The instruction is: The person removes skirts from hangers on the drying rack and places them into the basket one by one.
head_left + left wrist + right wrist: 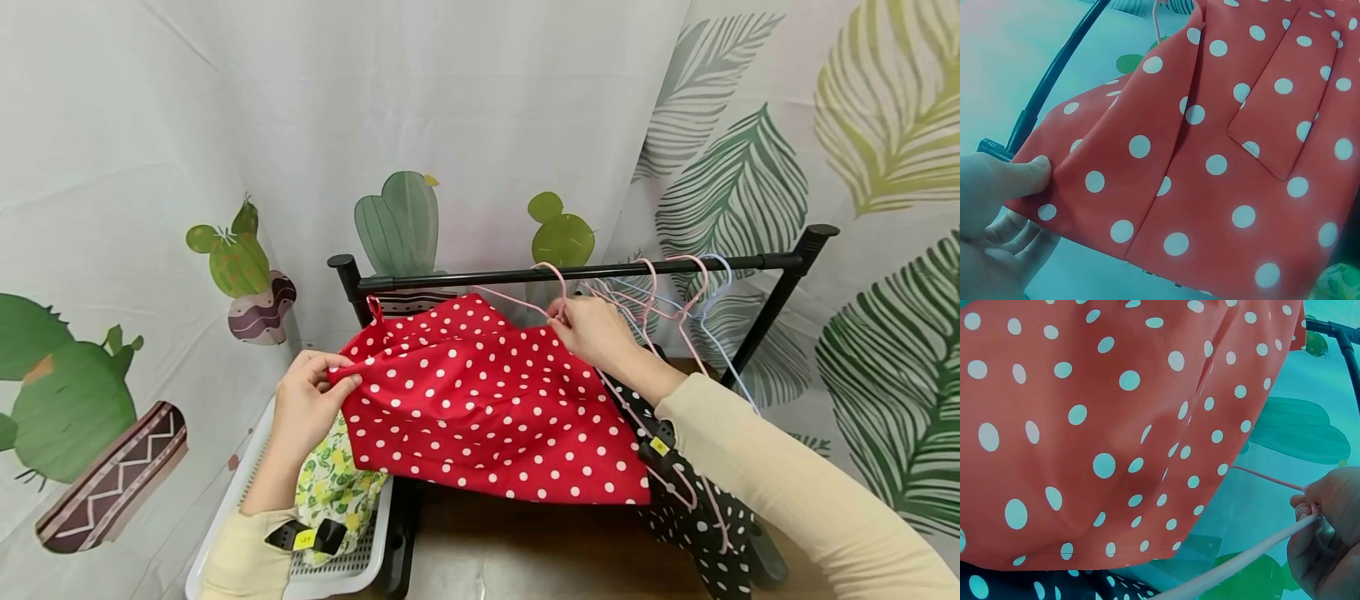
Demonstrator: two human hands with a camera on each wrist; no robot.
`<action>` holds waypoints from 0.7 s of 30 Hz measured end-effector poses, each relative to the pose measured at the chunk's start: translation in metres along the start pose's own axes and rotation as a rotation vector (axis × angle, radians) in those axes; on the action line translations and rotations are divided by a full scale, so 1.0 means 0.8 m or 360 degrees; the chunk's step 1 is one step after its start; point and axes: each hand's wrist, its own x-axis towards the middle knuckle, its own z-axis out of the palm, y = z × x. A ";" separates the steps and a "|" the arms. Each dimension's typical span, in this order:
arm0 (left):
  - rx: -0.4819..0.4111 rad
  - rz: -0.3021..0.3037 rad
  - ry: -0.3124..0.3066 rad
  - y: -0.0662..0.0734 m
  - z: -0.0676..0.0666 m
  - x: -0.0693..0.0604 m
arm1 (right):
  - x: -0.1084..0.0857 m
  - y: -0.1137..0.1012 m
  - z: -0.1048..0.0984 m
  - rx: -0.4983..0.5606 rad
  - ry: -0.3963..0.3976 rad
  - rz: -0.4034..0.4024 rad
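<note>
A red garment with white dots (487, 400) spreads below the rack's bar, also filling much of the left wrist view (1210, 162) and the right wrist view (1104, 425). My left hand (303, 404) pinches its left edge between thumb and fingers; the left wrist view shows the thumb (1032, 178) on top of the cloth. My right hand (596, 333) grips a pink hanger (562, 287) just under its hook, which is at the bar. One arm of that hanger runs behind the red cloth; the other (1241, 559) slants down in the right wrist view.
A black rack bar (480, 277) crosses in front of a printed curtain. Several pink and blue hangers (720, 292) hang on its right part, near a black dotted garment (720, 517). At lower left, a white basket (375, 558) holds a yellow-and-green patterned cloth (333, 483).
</note>
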 end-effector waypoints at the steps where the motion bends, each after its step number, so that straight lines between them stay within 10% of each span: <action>1: 0.0002 0.0010 0.0009 0.000 0.000 0.001 | 0.000 0.000 0.000 -0.0002 0.0005 -0.0004; 11: 0.0005 0.0115 -0.0052 0.001 -0.003 0.003 | -0.001 0.001 -0.001 -0.0020 0.0037 -0.0030; 21: -0.0013 -0.0028 -0.0170 0.003 -0.007 0.005 | -0.001 0.003 -0.001 -0.0026 0.0064 -0.0057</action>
